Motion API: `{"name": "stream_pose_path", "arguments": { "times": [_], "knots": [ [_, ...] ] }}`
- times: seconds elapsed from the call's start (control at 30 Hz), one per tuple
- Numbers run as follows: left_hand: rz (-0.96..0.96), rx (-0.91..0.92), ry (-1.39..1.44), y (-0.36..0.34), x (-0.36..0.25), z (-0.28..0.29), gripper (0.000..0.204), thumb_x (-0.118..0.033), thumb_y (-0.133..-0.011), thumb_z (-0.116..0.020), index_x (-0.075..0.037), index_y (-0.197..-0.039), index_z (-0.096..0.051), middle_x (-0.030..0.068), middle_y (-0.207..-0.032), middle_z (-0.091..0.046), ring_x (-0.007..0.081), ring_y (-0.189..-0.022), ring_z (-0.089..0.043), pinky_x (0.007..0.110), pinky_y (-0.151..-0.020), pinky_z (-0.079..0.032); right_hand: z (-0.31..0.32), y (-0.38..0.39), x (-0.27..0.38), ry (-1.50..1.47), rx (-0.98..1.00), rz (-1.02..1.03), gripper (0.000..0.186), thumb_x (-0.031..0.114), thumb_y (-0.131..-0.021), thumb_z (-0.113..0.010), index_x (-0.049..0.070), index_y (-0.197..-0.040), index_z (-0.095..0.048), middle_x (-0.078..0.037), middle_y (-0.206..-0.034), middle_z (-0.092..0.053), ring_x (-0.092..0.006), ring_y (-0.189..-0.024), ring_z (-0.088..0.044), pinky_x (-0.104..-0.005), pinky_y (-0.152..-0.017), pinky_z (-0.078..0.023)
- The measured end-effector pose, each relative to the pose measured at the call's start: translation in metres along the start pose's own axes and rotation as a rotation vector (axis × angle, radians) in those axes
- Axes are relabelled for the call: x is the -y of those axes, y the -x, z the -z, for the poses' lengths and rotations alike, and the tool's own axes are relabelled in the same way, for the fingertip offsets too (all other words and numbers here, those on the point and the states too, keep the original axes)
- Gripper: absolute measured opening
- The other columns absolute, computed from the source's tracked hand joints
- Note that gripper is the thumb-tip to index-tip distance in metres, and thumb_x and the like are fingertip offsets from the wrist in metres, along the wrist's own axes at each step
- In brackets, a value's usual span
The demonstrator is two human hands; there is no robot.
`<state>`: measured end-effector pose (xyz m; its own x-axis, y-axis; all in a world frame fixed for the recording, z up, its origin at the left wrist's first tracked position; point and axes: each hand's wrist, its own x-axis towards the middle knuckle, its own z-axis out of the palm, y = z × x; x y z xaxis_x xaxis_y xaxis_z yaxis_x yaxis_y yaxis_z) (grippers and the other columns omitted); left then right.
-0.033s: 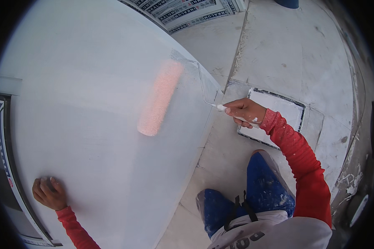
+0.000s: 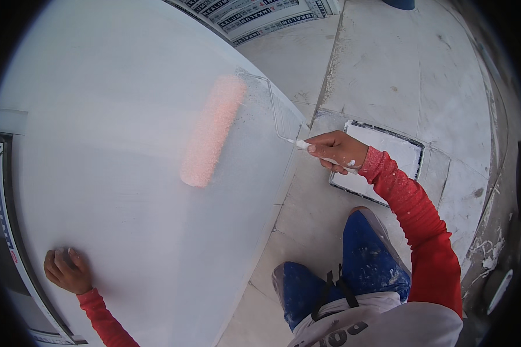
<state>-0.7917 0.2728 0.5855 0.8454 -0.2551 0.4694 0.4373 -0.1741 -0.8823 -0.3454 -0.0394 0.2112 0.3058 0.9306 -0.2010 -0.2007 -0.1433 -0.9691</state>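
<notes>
A paint roller (image 2: 214, 133) with a fluffy pinkish sleeve and a bent wire frame lies against the pale wall (image 2: 116, 202), its sleeve tilted. My right hand (image 2: 338, 153), spotted with white paint, is closed round its white handle. At the lower left, my left hand (image 2: 68, 272) touches the wall with its fingers curled. A small dark patch shows between thumb and fingers there, and I cannot make out whether it is a held thing or shadow. Beneath my right hand, a dark-rimmed paint tray (image 2: 414, 141) with white paint rests on the floor.
A window frame (image 2: 14, 231) with printed protective tape borders the wall at far left. Another taped frame (image 2: 260, 17) stands at the top. The pale tiled floor (image 2: 382, 69) bears paint marks, with a blue container (image 2: 399, 3) at its far end. My blue-trousered legs (image 2: 370, 254) are below the tray.
The roller has shifted slightly left and up along the wall, my right hand following a little. My left hand has barely moved.
</notes>
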Motion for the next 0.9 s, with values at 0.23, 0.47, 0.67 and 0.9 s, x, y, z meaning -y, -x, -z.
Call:
{"name": "stream_pose_path", "arguments": {
  "times": [0.23, 0.47, 0.67, 0.9],
  "knots": [
    [-0.008, 0.013, 0.002, 0.004, 0.006, -0.001, 0.022, -0.024, -0.092, -0.065, -0.006, -0.104, -0.063, 0.012, -0.111, -0.063, 0.0307, -0.105, -0.057, 0.044, -0.088, -0.045, 0.012, -0.013, -0.021, 0.061, -0.005, -0.003, 0.052, 0.044, -0.1, -0.056, 0.006, -0.134, -0.059, 0.0, -0.057, -0.048, -0.0068, -0.042, -0.043, -0.0257, -0.038, -0.037],
    [-0.01, 0.017, 0.026, -0.006, 0.002, 0.003, 0.022, -0.022, -0.091, -0.065, -0.006, -0.104, -0.061, 0.0129, -0.112, -0.061, 0.0332, -0.107, -0.054, 0.046, -0.09, -0.044, 0.049, -0.021, -0.143, 0.094, -0.085, -0.395, 0.049, 0.045, -0.093, -0.062, 0.007, -0.124, -0.065, -0.004, -0.062, -0.053, -0.0114, -0.043, -0.048, -0.0291, -0.037, -0.038],
    [0.013, 0.023, 0.051, -0.003, -0.003, 0.003, 0.021, -0.021, -0.09, -0.065, -0.004, -0.102, -0.059, 0.0144, -0.112, -0.059, 0.035, -0.109, -0.052, 0.048, -0.091, -0.043, 0.066, -0.048, -0.194, 0.151, -0.081, -0.502, 0.039, 0.04, -0.093, -0.063, 0.008, -0.115, -0.068, -0.007, -0.065, -0.057, -0.0138, -0.046, -0.052, -0.0317, -0.037, -0.04],
    [0.009, 0.033, 0.069, -0.008, -0.002, 0.015, 0.021, -0.018, -0.089, -0.065, -0.002, -0.101, -0.057, 0.0162, -0.112, -0.058, 0.0364, -0.109, -0.051, 0.049, -0.092, -0.043, 0.06, -0.023, -0.14, 0.107, -0.023, -0.367, 0.037, 0.039, -0.095, -0.062, 0.008, -0.115, -0.066, -0.006, -0.065, -0.055, -0.0117, -0.047, -0.051, -0.0296, -0.037, -0.04]
  ]
}}
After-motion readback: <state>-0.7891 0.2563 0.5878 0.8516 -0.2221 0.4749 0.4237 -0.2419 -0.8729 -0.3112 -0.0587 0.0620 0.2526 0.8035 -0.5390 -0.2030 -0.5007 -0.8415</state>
